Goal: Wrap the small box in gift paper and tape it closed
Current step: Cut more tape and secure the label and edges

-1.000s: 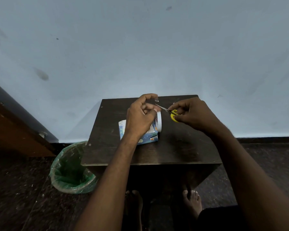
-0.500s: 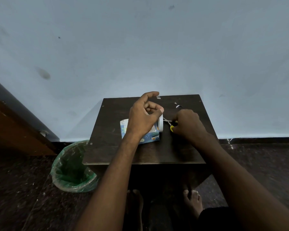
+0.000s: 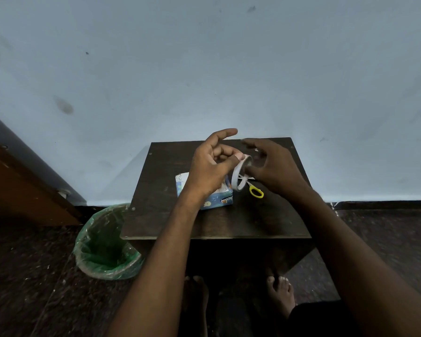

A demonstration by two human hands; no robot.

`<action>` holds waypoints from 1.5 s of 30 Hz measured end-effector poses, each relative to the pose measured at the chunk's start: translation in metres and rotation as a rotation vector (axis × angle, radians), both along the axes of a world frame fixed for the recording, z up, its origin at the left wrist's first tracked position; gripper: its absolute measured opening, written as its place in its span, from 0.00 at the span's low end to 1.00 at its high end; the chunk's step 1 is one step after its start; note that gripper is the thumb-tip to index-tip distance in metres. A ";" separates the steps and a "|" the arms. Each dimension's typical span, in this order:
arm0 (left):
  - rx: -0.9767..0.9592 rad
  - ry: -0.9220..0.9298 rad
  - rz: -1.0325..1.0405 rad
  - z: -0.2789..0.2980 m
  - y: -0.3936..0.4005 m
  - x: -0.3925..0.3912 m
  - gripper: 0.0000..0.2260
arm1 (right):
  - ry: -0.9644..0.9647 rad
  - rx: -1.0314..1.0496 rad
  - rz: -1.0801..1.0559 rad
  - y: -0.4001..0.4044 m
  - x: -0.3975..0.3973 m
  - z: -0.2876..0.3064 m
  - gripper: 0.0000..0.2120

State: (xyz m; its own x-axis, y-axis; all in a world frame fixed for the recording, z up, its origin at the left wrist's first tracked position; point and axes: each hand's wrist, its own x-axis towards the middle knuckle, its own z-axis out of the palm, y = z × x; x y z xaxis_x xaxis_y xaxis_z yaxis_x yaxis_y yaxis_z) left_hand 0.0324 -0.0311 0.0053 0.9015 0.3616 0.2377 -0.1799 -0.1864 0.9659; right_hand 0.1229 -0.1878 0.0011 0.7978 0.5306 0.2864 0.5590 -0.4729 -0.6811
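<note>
your left hand point(image 3: 210, 166) is hovering over the one small box point(image 3: 216, 199), which is lying on the tabletop point(image 3: 170, 215) in blue patterned gift paper, partly hidden under your palm. that hand is pinching the one roll of tape point(image 3: 238, 176) at its top edge, forefinger lifted. your right hand point(image 3: 272, 166) is reaching to the roll with fingers spread wide, gripping nothing. one pair of yellow-handled scissors point(image 3: 255, 190) is lying just beside the roll. no writing is showing clearly enough to read.

Dim room: pale blue wall point(image 3: 204, 69), dark speckled floor point(image 3: 22, 288), small dark wooden table point(image 3: 229, 222), green-lined bin point(image 3: 105, 242) beside it
</note>
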 end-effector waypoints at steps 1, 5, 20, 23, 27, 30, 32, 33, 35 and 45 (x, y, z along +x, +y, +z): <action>-0.031 0.000 -0.012 0.001 0.000 -0.001 0.23 | 0.006 0.045 0.025 0.002 -0.002 0.002 0.19; -0.131 0.005 0.001 0.004 -0.002 -0.002 0.24 | 0.002 0.089 0.000 0.003 -0.005 0.000 0.08; -0.269 0.219 0.168 0.007 -0.003 -0.002 0.22 | -0.231 0.085 -0.065 0.007 -0.008 -0.004 0.06; -0.256 0.229 0.169 0.007 -0.004 -0.002 0.21 | -0.242 0.100 -0.067 0.007 -0.009 -0.003 0.06; -0.302 0.230 0.183 0.010 -0.003 -0.002 0.18 | -0.231 0.120 -0.086 0.009 -0.010 -0.002 0.08; -0.273 0.240 0.201 0.007 -0.002 -0.002 0.18 | -0.200 0.159 -0.096 0.012 -0.012 0.000 0.11; -0.245 0.229 0.220 0.004 0.000 -0.001 0.18 | -0.189 0.181 -0.126 0.012 -0.011 0.001 0.12; -0.231 0.220 0.238 0.003 0.001 -0.001 0.18 | -0.180 0.180 -0.150 0.012 -0.010 0.001 0.11; -0.176 0.206 0.273 0.004 0.007 -0.003 0.18 | -0.134 0.162 -0.203 0.010 -0.006 -0.002 0.10; 0.194 0.227 0.176 0.002 0.032 -0.021 0.14 | -0.081 -0.083 -0.116 0.016 -0.010 -0.011 0.06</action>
State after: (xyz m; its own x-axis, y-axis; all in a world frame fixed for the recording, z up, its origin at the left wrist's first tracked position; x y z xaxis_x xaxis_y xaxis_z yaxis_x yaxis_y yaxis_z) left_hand 0.0116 0.0010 0.0073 0.8671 0.4839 0.1181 0.0865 -0.3798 0.9210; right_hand 0.1129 -0.1714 -0.0102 0.8313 0.4603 0.3117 0.5488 -0.5903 -0.5919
